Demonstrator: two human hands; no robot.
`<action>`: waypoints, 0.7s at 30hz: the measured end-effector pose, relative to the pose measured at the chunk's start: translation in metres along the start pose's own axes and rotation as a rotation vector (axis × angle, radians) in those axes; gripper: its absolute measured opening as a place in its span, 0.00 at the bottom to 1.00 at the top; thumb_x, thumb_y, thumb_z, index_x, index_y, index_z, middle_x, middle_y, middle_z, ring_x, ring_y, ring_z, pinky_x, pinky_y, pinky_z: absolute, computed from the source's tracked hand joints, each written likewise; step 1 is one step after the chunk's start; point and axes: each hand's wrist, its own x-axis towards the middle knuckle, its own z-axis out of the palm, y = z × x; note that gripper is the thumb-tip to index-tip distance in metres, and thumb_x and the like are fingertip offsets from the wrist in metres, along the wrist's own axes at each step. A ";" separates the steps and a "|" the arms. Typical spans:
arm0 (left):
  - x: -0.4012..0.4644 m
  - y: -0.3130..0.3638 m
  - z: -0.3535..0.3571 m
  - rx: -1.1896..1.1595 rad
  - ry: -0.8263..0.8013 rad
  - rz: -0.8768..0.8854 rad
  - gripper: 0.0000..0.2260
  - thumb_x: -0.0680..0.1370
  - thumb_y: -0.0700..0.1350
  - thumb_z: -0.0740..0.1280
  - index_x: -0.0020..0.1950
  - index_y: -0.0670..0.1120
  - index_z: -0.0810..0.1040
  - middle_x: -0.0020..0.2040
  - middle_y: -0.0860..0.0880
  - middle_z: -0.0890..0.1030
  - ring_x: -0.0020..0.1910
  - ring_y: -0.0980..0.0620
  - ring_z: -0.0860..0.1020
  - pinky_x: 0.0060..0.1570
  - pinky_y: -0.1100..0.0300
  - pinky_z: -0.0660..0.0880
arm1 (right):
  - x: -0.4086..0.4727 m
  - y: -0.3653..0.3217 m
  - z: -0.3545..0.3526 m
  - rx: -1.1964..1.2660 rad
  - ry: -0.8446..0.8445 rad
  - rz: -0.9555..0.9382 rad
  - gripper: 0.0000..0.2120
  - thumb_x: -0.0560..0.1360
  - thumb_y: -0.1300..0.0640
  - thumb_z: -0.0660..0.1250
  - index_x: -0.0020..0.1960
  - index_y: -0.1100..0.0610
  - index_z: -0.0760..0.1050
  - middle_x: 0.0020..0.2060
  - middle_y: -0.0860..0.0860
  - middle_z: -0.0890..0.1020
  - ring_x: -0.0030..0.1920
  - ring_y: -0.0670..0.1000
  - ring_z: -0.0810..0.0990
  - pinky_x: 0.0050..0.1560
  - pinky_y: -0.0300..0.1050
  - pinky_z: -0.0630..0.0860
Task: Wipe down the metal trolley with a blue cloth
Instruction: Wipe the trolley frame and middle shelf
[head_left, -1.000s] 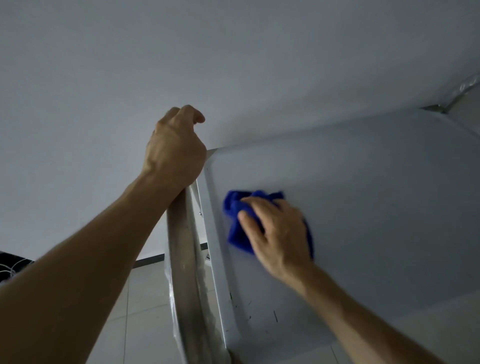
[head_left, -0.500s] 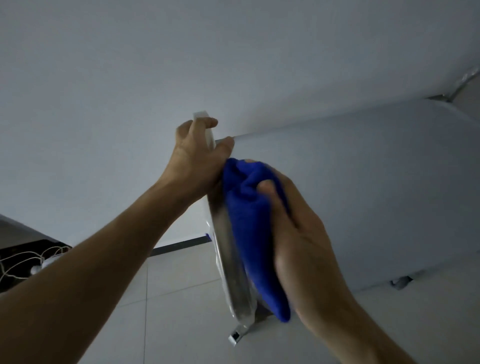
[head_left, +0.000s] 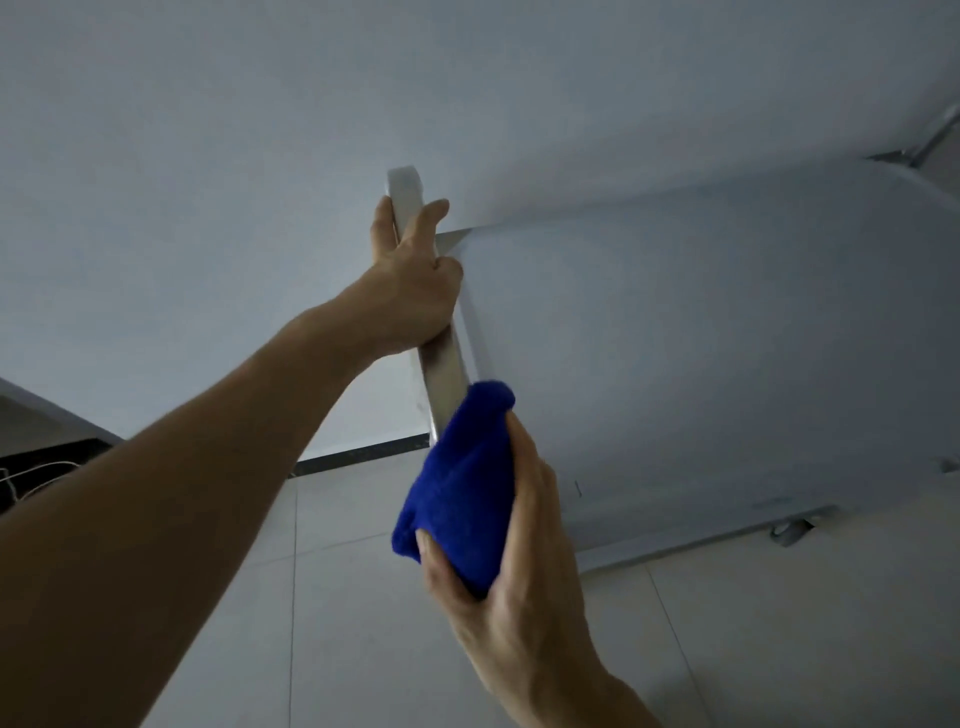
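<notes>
The metal trolley's flat shelf (head_left: 701, 353) fills the right half of the view, with its upright corner post (head_left: 444, 364) running down its left edge. My left hand (head_left: 410, 280) grips the top of that post. My right hand (head_left: 511, 571) holds the bunched blue cloth (head_left: 462, 478) wrapped around the lower part of the post, hiding the post beneath it.
A pale wall (head_left: 208, 156) stands behind the trolley. Light floor tiles (head_left: 337, 597) with a dark skirting strip (head_left: 358, 452) lie below. A dark area with white cables (head_left: 31, 467) sits at the far left. A trolley castor bracket (head_left: 792, 530) shows at the shelf's near edge.
My right hand left the shelf surface, wrapped the blue cloth around the post and slid it down. My left hand stayed gripping the post's top.
</notes>
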 end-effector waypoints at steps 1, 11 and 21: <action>0.000 0.000 0.000 0.004 0.009 0.000 0.24 0.81 0.43 0.52 0.77 0.55 0.54 0.79 0.46 0.40 0.60 0.51 0.64 0.57 0.62 0.61 | -0.006 0.003 0.000 -0.002 -0.001 -0.009 0.39 0.76 0.43 0.67 0.78 0.57 0.52 0.68 0.57 0.73 0.60 0.53 0.79 0.54 0.49 0.81; 0.002 -0.001 -0.001 0.075 -0.042 -0.017 0.24 0.81 0.41 0.50 0.78 0.52 0.53 0.78 0.45 0.36 0.74 0.38 0.56 0.63 0.58 0.60 | 0.034 -0.025 -0.013 0.135 -0.187 0.270 0.35 0.71 0.36 0.66 0.74 0.46 0.61 0.60 0.43 0.78 0.55 0.46 0.80 0.48 0.38 0.81; 0.006 -0.005 0.001 0.010 -0.055 -0.013 0.25 0.81 0.41 0.51 0.77 0.54 0.53 0.77 0.45 0.36 0.72 0.39 0.60 0.62 0.59 0.62 | 0.036 -0.017 -0.001 0.088 -0.057 0.147 0.38 0.71 0.39 0.67 0.76 0.45 0.55 0.66 0.45 0.76 0.57 0.46 0.80 0.52 0.37 0.81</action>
